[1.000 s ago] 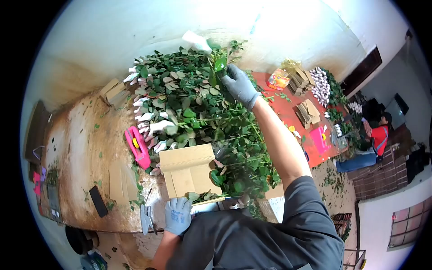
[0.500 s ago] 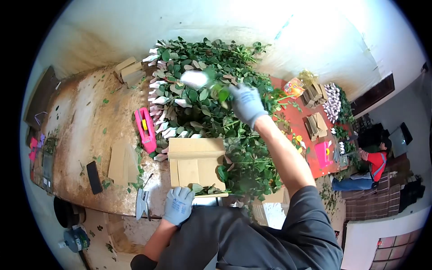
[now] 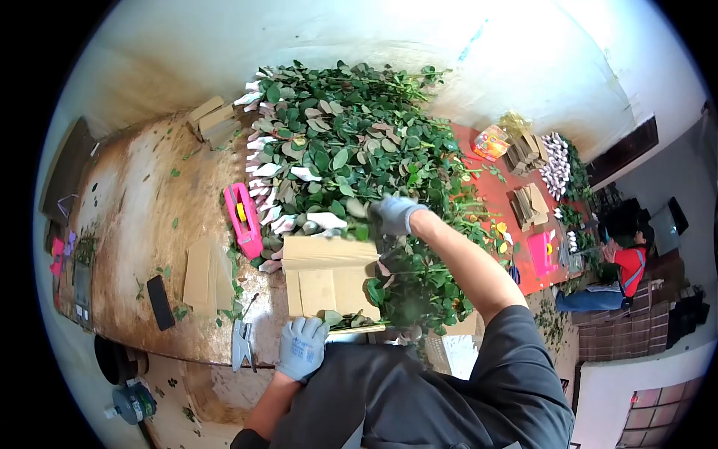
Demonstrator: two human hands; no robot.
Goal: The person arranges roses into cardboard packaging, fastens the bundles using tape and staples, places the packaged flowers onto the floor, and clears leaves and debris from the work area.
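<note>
My left hand [image 3: 303, 348], in a grey glove, has its fingers bent over the near left corner of a folded cardboard sheet [image 3: 318, 258]. A few leaves [image 3: 348, 320] lie along the near edge of that cardboard. Above its far right side, my gloved right hand [image 3: 398, 215] is closed around the stem of a rose, slightly blurred. The bud of this rose [image 3: 327, 221], in a whitish sleeve, points left just beyond the cardboard's far edge. Behind it spreads a large pile of leafy roses [image 3: 359, 150], sleeved buds to the left and stems to the right.
Left of the pile lie a pink tape dispenser [image 3: 243, 218], a folded cardboard piece [image 3: 206, 275], a black phone [image 3: 159, 302] and a metal stapler-like tool [image 3: 241, 344]. Cardboard stacks [image 3: 529, 206] stand on the red table [image 3: 479, 146]. A person in red [image 3: 630, 269] works at far right.
My right hand has come down toward me, bringing the rose from over the pile to the cardboard's far edge. My left hand stays at the cardboard corner. The view shifts slightly.
</note>
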